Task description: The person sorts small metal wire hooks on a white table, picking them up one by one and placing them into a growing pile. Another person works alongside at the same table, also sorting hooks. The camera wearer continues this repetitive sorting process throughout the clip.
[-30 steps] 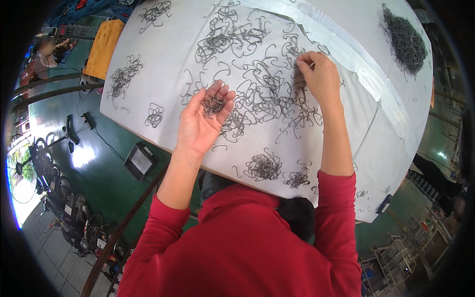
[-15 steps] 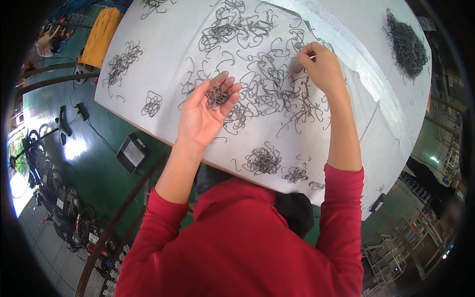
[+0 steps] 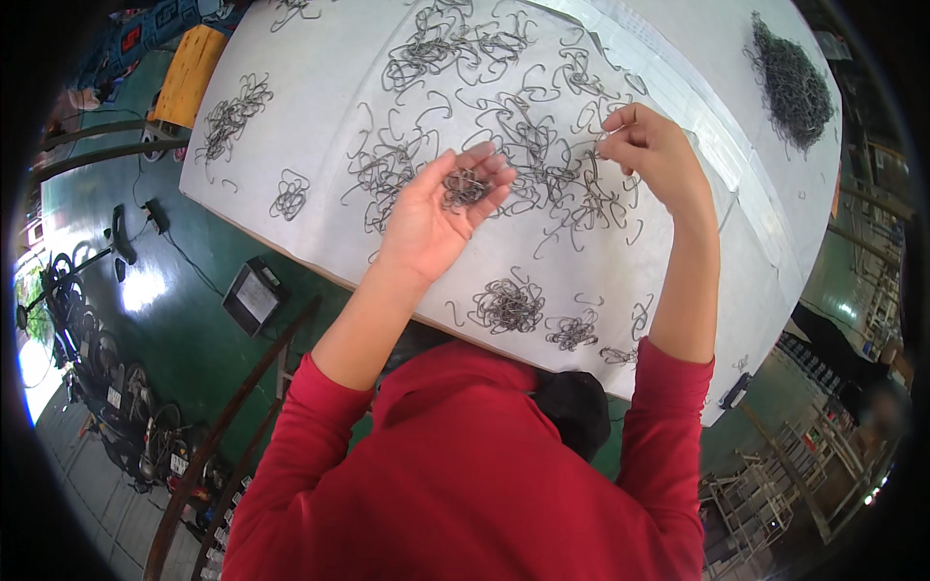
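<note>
My left hand (image 3: 431, 223) is palm up over the white table, its fingers cupped around a small bunch of dark S-shaped wire hooks (image 3: 465, 190). To the right, my right hand (image 3: 659, 160) hovers low over the edge of a wide scatter of the same hooks (image 3: 523, 136). Its fingers are curled, with the thumb and forefinger tips apart and no hook visible between them. Loose hooks (image 3: 596, 198) lie just below and beside its thumb. My left hand hides part of the scatter.
Smaller heaps of hooks lie near the front edge (image 3: 509, 306) and at the left (image 3: 232, 116). A dense dark heap (image 3: 794, 87) sits at the far right. Clear plastic sheeting (image 3: 697, 116) crosses the white table (image 3: 320, 116). A black tray (image 3: 254, 295) is beyond the left edge.
My left hand has moved right with its bunch of hooks. My right hand has shifted right and closer to me, and its thumb and forefinger are farther apart.
</note>
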The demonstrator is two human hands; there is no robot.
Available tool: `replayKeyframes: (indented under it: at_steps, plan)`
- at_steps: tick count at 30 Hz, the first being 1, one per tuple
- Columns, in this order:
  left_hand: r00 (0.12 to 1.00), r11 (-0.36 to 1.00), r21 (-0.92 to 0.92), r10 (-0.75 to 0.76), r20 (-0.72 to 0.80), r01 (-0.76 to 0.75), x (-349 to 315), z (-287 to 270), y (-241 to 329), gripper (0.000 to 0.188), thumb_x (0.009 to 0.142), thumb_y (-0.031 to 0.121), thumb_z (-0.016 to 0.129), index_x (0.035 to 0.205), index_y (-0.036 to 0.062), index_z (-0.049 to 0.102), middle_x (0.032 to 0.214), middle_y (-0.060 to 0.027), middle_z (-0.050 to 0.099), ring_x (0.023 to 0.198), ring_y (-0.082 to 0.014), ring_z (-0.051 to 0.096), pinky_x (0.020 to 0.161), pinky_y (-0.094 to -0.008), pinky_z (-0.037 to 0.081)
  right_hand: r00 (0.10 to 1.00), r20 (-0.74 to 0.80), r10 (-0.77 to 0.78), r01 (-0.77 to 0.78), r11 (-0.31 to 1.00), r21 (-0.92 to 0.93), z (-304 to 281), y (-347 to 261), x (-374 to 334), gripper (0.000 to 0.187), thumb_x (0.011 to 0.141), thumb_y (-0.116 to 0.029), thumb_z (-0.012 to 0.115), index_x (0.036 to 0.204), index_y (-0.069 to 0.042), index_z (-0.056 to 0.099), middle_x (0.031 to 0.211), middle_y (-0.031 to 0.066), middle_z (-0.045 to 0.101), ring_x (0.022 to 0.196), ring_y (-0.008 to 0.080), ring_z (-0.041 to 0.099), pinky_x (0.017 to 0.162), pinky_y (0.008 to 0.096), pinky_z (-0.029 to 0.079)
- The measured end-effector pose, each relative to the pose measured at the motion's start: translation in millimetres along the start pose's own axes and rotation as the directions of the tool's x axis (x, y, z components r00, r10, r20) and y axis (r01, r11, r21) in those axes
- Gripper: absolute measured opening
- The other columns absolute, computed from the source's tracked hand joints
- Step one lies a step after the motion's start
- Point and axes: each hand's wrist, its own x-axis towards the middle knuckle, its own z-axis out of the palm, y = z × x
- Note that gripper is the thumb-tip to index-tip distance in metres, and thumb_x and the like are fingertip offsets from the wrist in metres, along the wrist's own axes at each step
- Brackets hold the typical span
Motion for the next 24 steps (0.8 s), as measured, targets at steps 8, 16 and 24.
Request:
replayKeyframes:
  at_steps: [8, 16, 24]
  plan:
    - [0.993, 0.993, 0.022, -0.117, -0.021, 0.117, 14.3, 16.4, -22.4, 0.038, 0.097, 0.022, 0.040, 0.119, -0.0072, 0.049, 0.110, -0.0163, 0.058, 0.108, -0.0296, 0.056, 0.093, -0.0377, 0.049, 0.980, -0.164, -0.109, 0.090, 0.989, -0.119, 27.7, 14.9, -0.7, 0.027, 0.080, -0.014, 0.065, 0.105, -0.005, 0.061, 0.075, 0.0059, 0.063, 0.060, 0.0137, 0.055, 0.058, 0.0265, 0.046]
    - [0.998, 0.999, 0.034, -0.016, -0.063, 0.018, 12.3, 10.9, -5.1, 0.036, 0.096, 0.021, 0.041, 0.116, -0.0084, 0.050, 0.107, -0.0165, 0.058, 0.104, -0.0300, 0.058, 0.090, -0.0365, 0.050, 0.872, -0.358, -0.334, 0.017, 0.752, -0.659, 38.5, 30.5, 22.3, 0.028, 0.085, -0.012, 0.057, 0.112, -0.015, 0.061, 0.087, 0.0053, 0.059, 0.069, 0.0247, 0.060, 0.062, 0.0362, 0.048]
    - [0.998, 0.999, -0.016, 0.051, -0.043, -0.052, 1.7, -12.7, 19.3, 0.034, 0.096, 0.020, 0.044, 0.117, -0.0053, 0.051, 0.108, -0.0149, 0.059, 0.104, -0.0270, 0.058, 0.089, -0.0348, 0.052, 0.814, -0.454, -0.362, -0.073, 0.712, -0.698, 14.7, 26.8, 32.1, 0.013, 0.085, -0.012, 0.056, 0.095, -0.012, 0.064, 0.090, 0.0061, 0.060, 0.073, 0.0255, 0.063, 0.060, 0.0378, 0.049]
